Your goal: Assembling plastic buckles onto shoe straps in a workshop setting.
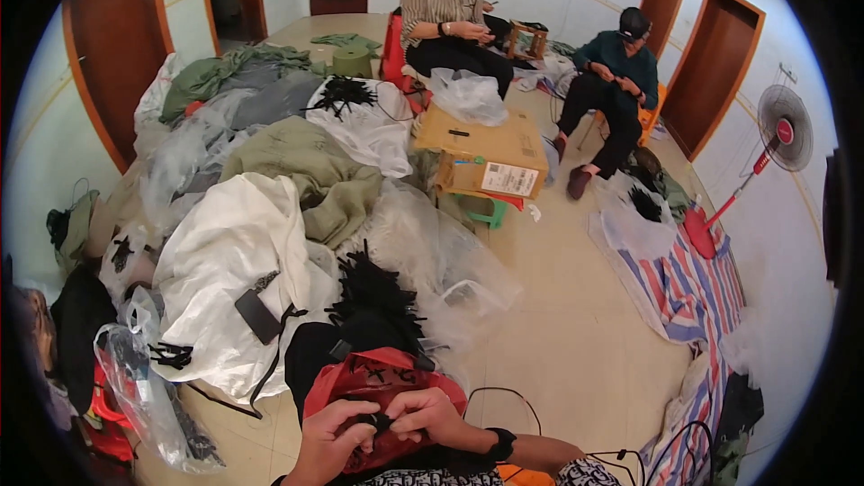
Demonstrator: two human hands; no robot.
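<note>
Over my lap, my left hand (335,436) and my right hand (434,416) are close together, fingers bent in a pinch. Between their fingertips is a small black piece (374,420), soft-looking and mostly covered, its kind too small to make out. Under both hands a red plastic bag (346,380) with black markings is spread across my lap. Just beyond it, a heap of thin black strips (371,292) lies near my knees. A dark watch band circles my right wrist.
A white woven sack (229,261) with a black pouch (258,316) on it lies left, among plastic bags and green cloth (301,162). Ahead are a cardboard box (486,139) and seated people handling small things. Right: striped sheet (675,292), red fan (783,130), cables (693,432).
</note>
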